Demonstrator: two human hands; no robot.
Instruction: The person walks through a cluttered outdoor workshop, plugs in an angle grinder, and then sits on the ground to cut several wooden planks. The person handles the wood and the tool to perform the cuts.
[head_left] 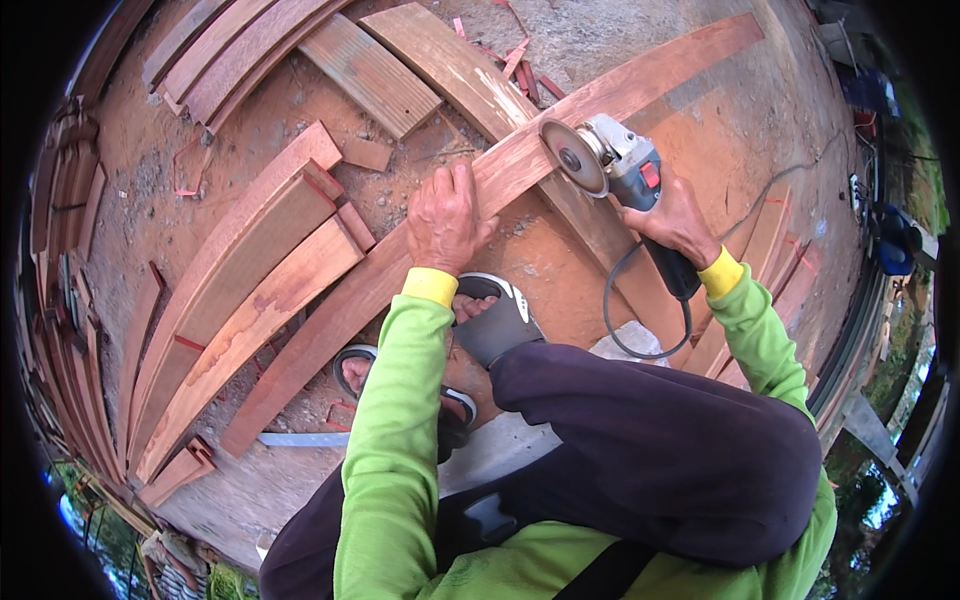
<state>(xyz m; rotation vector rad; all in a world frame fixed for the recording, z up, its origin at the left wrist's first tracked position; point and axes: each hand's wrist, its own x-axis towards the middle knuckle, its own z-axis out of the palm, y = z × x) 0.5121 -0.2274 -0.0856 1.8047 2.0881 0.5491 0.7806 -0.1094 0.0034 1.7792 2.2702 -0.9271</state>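
Note:
A long reddish wooden plank (pixel 340 310) runs diagonally from lower left to upper right over the dusty ground. My left hand (pixel 447 218) lies flat on it near its middle, fingers pressing down. My right hand (pixel 675 220) grips the dark handle of an angle grinder (pixel 620 165) with a grey body and red switch. Its round disc (pixel 573 157) sits against the plank's upper edge, just right of my left hand. My sandalled foot (pixel 495 315) rests beside the plank.
Several other reddish boards (pixel 250 290) lie stacked to the left, and more planks (pixel 400 60) sit at the top. The grinder's cable (pixel 615 320) loops near my knee. A concrete block (pixel 630 345) is under me. More boards (pixel 770 240) lie to the right.

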